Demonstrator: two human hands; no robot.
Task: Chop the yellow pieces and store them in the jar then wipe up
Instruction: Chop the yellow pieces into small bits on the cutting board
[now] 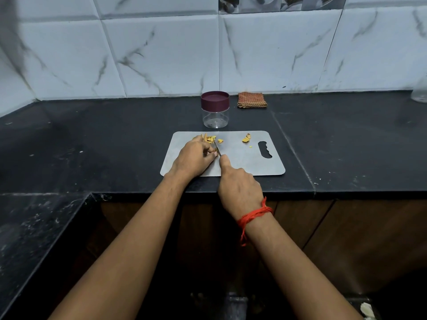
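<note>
A grey cutting board point(242, 158) lies on the black counter. Yellow pieces point(210, 139) sit near its far left edge, and a smaller cluster of yellow pieces point(246, 139) lies further right. My left hand point(194, 158) rests on the board with its fingers curled down on the left pieces. My right hand point(239, 188) grips a knife point(217, 149), whose thin blade points away from me beside the left fingertips. The handle is hidden in my fist. A clear jar point(215, 116) with a maroon lid point(215, 100) stands closed just behind the board.
A folded brown checked cloth point(251, 100) lies by the tiled wall, right of the jar. A clear glass object point(419, 93) is cut off at the right edge. The black counter point(92, 139) extends left and turns toward me in an L.
</note>
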